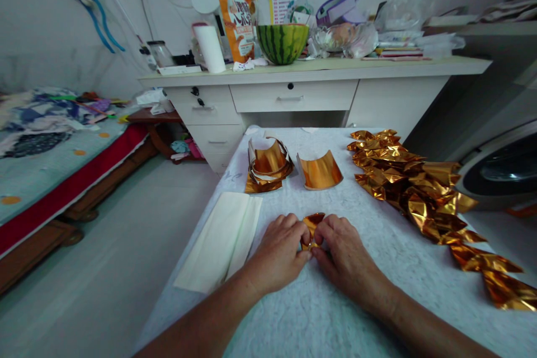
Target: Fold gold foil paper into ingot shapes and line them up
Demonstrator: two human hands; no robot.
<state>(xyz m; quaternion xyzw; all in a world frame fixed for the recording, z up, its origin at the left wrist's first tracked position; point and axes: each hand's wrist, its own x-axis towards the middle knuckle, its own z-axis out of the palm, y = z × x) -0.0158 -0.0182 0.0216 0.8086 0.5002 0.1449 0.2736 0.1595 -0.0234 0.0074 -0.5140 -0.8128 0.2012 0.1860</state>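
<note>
A small piece of gold foil paper [312,222] lies between my hands over the table's near middle. My left hand [284,246] pinches its left side, with thumb and fingers curled. On the right side my right hand [340,249] grips it too, the fingertips close to those of the left. Most of the piece is covered by my fingers, so its full shape is hidden. Just beyond my hands, a single curved gold sheet [321,172] rests on the cloth. Left of it sits a curled stack of gold sheets [268,165] with pale edges.
Many folded gold foil pieces [411,179] are heaped along the table's right side. Folded pale paper [220,238] lies left of my hands. Behind stands a white desk [293,95] bearing a watermelon half [282,43] and an orange pouch [237,22]. A washing machine [503,173] is at right.
</note>
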